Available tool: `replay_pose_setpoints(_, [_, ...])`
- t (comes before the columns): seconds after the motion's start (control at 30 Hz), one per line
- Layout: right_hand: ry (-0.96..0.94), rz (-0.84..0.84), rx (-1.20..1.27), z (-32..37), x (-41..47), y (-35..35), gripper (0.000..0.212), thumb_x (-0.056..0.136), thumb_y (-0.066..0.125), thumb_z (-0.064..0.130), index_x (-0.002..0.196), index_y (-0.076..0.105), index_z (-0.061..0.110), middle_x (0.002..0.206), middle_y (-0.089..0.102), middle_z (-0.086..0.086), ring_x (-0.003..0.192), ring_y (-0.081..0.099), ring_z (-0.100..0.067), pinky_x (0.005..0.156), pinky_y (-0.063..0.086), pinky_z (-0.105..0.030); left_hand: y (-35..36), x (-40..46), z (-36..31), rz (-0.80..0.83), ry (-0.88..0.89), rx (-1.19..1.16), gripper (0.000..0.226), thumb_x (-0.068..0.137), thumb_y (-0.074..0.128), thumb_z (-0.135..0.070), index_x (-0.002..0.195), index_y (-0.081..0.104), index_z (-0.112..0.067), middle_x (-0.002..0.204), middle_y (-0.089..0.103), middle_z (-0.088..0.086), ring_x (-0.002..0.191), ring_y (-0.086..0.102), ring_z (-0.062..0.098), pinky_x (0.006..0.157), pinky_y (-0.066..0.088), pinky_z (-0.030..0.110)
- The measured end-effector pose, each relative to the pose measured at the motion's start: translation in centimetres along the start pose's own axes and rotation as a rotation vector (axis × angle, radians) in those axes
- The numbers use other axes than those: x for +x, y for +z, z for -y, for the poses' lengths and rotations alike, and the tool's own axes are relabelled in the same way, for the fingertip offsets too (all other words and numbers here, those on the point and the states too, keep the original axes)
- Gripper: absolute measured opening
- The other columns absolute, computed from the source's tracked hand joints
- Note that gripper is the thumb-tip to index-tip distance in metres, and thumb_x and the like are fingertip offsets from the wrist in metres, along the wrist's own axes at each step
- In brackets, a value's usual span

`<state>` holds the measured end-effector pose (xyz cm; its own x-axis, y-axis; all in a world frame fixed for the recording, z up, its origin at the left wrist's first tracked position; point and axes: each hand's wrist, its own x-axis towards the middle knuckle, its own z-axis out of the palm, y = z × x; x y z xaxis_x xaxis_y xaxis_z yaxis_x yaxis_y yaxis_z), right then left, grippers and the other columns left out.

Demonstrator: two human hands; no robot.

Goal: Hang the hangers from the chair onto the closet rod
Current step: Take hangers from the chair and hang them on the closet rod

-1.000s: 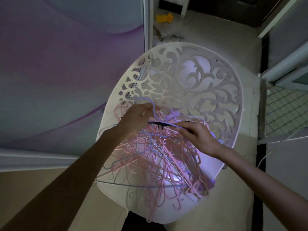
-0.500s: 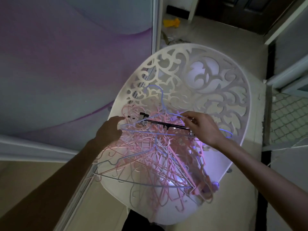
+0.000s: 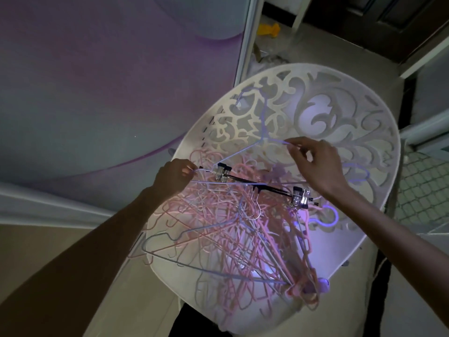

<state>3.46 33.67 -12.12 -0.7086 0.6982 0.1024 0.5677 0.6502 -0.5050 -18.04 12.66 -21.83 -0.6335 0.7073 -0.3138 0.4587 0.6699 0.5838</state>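
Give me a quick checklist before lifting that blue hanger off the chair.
1. Left hand pinches blue hanger at its end: ok.
2. Right hand pinches its upper arm: ok.
3. Hook free of the chair back cutouts: cannot tell.
4. Black clip hanger clear of its lower bar: not ok, they cross.
5. Pink hanger pile untangled from it: cannot tell.

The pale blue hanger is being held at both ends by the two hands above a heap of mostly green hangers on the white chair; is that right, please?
Not quite: the heap is mostly pink, not green, as the head view shows. The rest holds: the left hand and right hand each pinch the pale blue hanger above the white chair.
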Motion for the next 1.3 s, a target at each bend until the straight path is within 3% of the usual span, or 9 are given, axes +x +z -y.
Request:
replay_pose_setpoints(0.2, [0.052, -0.094, -0.009, 0.6, 3.0, -1.6, 0.026, 0.087, 0.053, 0.049, 0.093, 0.070, 0.030, 0.072, 0.060, 0.001, 0.059, 0.043, -0.011, 0.080, 0.040, -0.038, -0.3, -0.9, -1.3, 0.020, 0.064, -0.139, 0.015, 0.086, 0.062, -0.038, 0.096, 0.072, -0.032, 0.095, 0.073, -0.011, 0.090, 0.070, 0.008, 0.086, 0.052, 0.028])
replay_pose_setpoints(0.43, [0.223, 0.242, 0.385, -0.5, 0.0, -3.0, 0.014, 0.092, 0.057, 0.021, 0.093, 0.070, 0.015, 0.048, 0.055, 0.019, 0.046, 0.042, 0.004, 0.049, 0.031, -0.006, -3.2, -3.3, -2.3, 0.061, 0.058, -0.041, 0.018, 0.087, 0.063, -0.026, 0.103, 0.071, -0.026, 0.110, 0.069, -0.004, 0.102, 0.062, 0.013, 0.090, 0.042, 0.025])
replay_pose_setpoints(0.57, [0.279, 0.364, 0.589, -0.4, -4.3, -2.3, 0.016, 0.091, 0.056, 0.011, 0.101, 0.069, 0.013, 0.092, 0.069, 0.013, 0.076, 0.054, 0.017, 0.075, 0.041, -0.001, -4.6, -5.9, -6.1, 0.225, 0.209, -0.071, 0.029, 0.083, 0.068, -0.021, 0.109, 0.061, -0.034, 0.122, 0.055, -0.018, 0.115, 0.051, 0.003, 0.095, 0.038, 0.019])
replay_pose_setpoints(0.67, [0.265, 0.421, 0.638, 0.3, -6.4, -1.2, 0.017, 0.090, 0.057, 0.012, 0.095, 0.070, 0.022, 0.088, 0.069, 0.020, 0.079, 0.056, 0.014, 0.076, 0.042, -0.005, -3.7, -7.1, -9.7, 0.439, 0.312, -0.286, 0.035, 0.086, 0.066, -0.021, 0.120, 0.059, -0.024, 0.119, 0.060, -0.013, 0.110, 0.057, 0.004, 0.093, 0.046, 0.016])
replay_pose_setpoints(0.77, [0.288, 0.439, 0.716, 1.4, -6.6, -0.4, 0.017, 0.093, 0.053, 0.009, 0.098, 0.069, 0.011, 0.072, 0.065, 0.020, 0.063, 0.053, 0.013, 0.065, 0.041, -0.005, -2.6, -7.4, -10.6, 0.330, 0.296, -0.470, 0.019, 0.089, 0.060, -0.021, 0.107, 0.066, -0.025, 0.090, 0.068, -0.015, 0.081, 0.064, -0.002, 0.076, 0.049, 0.020])
replay_pose_setpoints(0.83, [0.326, 0.462, 0.670, 1.2, -6.1, 0.4, 0.020, 0.097, 0.048, 0.016, 0.092, 0.068, 0.017, 0.061, 0.060, 0.017, 0.056, 0.050, 0.007, 0.060, 0.038, -0.012, -2.2, -7.4, -9.7, 0.263, 0.241, -0.436, 0.022, 0.087, 0.060, -0.030, 0.106, 0.070, -0.024, 0.083, 0.069, -0.016, 0.071, 0.060, -0.006, 0.071, 0.045, 0.019])
replay_pose_setpoints(0.93, [0.252, 0.395, 0.224, -1.4, -4.7, 2.5, 0.026, 0.097, 0.046, 0.024, 0.113, 0.064, 0.015, 0.097, 0.069, 0.001, 0.086, 0.059, -0.015, 0.076, 0.044, -0.029, -2.3, -7.8, -8.0, 0.263, 0.199, -0.346, 0.040, 0.075, 0.061, -0.048, 0.104, 0.072, -0.022, 0.089, 0.072, -0.011, 0.074, 0.060, -0.006, 0.070, 0.044, 0.012])
replay_pose_setpoints(1.07, [-0.002, 0.519, -0.434, -3.6, -3.9, 6.1, 0.034, 0.094, 0.049, 0.029, 0.126, 0.053, 0.017, 0.123, 0.058, -0.009, 0.116, 0.052, -0.031, 0.089, 0.042, -0.038, -2.8, -8.1, -6.6, 0.348, 0.024, -0.498, 0.016, 0.088, 0.059, -0.004, 0.089, 0.067, -0.019, 0.052, 0.065, -0.017, 0.046, 0.055, -0.007, 0.051, 0.039, 0.004])
replay_pose_setpoints(1.3, [-0.035, 0.451, -0.400, -4.0, -3.4, 7.8, 0.023, 0.094, 0.050, 0.029, 0.110, 0.063, 0.019, 0.111, 0.066, -0.010, 0.105, 0.059, -0.033, 0.076, 0.043, -0.034, -5.1, -7.6, -5.7, 0.450, -0.183, -0.454, 0.017, 0.084, 0.062, -0.008, 0.073, 0.071, -0.017, 0.043, 0.051, -0.005, 0.031, 0.030, 0.004, 0.039, 0.020, 0.015])
